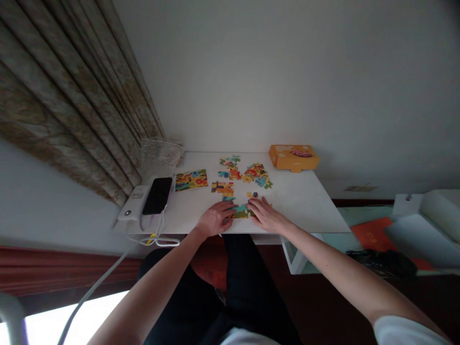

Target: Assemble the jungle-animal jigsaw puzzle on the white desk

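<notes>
Both my hands rest at the front of the white table, on either side of a joined strip of jigsaw puzzle pieces (240, 212) coloured green and teal. My left hand (215, 219) touches its left end, fingers stretched out over the pieces and thumb apart. On the right end lie the spread fingers of my right hand (266, 215), which cover part of the pieces. Just beyond are an orange joined section (223, 187) and, farther back, a larger colourful section (256, 172). Whether any piece is gripped under the fingertips is hidden.
A picture card (191, 180) lies at the left, beside a black phone (157, 195) on a white power strip (134, 203) with cables. An orange box (294, 157) stands at the back right against the wall. Patterned curtains (79, 86) hang at the left.
</notes>
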Available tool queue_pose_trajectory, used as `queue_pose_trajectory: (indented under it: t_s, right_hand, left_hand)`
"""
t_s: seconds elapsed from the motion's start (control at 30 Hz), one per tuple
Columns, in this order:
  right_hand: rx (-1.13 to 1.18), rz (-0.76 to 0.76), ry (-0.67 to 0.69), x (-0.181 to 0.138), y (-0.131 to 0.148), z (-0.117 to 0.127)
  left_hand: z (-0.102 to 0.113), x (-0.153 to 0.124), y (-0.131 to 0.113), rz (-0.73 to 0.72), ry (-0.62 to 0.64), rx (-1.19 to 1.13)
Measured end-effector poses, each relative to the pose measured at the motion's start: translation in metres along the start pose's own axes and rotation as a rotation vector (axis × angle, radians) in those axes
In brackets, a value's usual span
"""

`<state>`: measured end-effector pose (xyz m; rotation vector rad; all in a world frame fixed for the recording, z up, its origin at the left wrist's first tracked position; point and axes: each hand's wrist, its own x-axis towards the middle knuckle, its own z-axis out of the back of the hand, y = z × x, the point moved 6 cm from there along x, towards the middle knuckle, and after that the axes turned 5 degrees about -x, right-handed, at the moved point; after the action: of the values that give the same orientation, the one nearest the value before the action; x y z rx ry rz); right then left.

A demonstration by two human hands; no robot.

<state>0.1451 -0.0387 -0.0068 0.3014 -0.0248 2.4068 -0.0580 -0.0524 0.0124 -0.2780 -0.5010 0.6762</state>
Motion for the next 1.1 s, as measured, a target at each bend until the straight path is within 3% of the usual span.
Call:
queue_pose_trajectory:
  t_s: [0.2, 0.53, 0.9, 1.1]
  right_hand:
    - [0.014, -0.016, -0.012, -0.001, -0.004, -0.001]
    - [-0.199, 0.043, 0.033, 0.006, 0.007, 0.002]
    - [-0.219, 0.02, -0.033, 0.003, 0.008, 0.0]
    - [-0.113, -0.02, -0.019, 0.003, 0.008, 0.001]
  left_hand:
    - [0.002, 0.001, -0.002, -0.005, 0.011, -0.002]
    - [0.0, 0.0, -0.002, -0.003, 0.012, 0.014]
    - [0.001, 0.002, -0.004, 0.015, 0.053, 0.059]
    - [0.001, 0.002, -0.003, 0.01, 0.039, 0.056]
